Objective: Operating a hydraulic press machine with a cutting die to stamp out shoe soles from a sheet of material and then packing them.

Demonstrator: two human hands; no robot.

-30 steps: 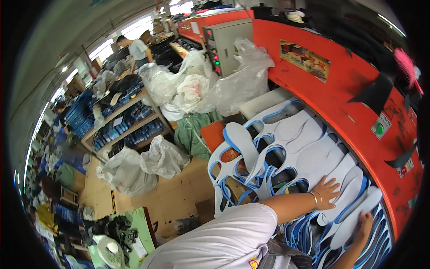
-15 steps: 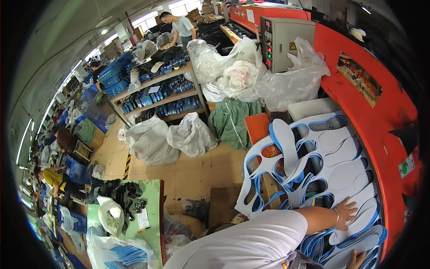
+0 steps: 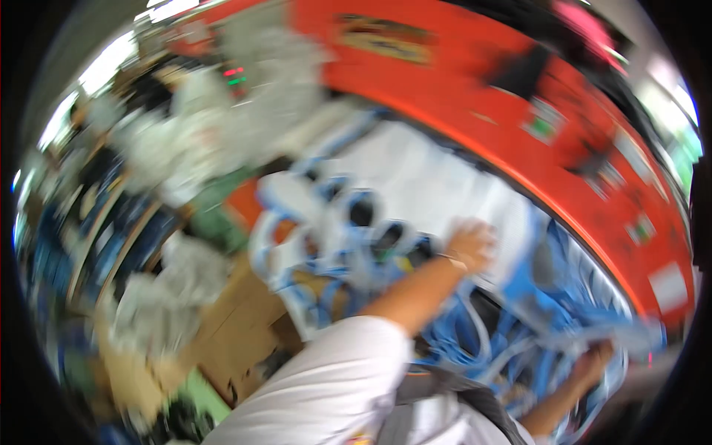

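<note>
The view is smeared by motion. A white foam sheet (image 3: 415, 170) with blue edges covers the work surface, with sole-shaped openings along its near side. My left hand (image 3: 472, 246) rests flat on its white surface, fingers stretched out. At the lower right, my right hand (image 3: 593, 360) closes on a pale insole (image 3: 627, 335) with a blue edge, as far as the blur shows. Between my arms lies a tangle of blue and white cut-out foam strips (image 3: 475, 334). A loose white insole (image 3: 285, 194) lies over the sheet's far left part.
A long red machine body (image 3: 460, 96) runs along the far and right side of the sheet. Beyond its left end stand bulky clear plastic bags (image 3: 200, 126) and a green sack (image 3: 222, 200). Shelves with blue items (image 3: 96, 230) are at the left, and a green table edge (image 3: 204, 397) lies lower left.
My view has swung to the right, so the sheet and machine appear further left. My left hand stays on the sheet. My right hand now shows more fully, out by the strips at the right.
</note>
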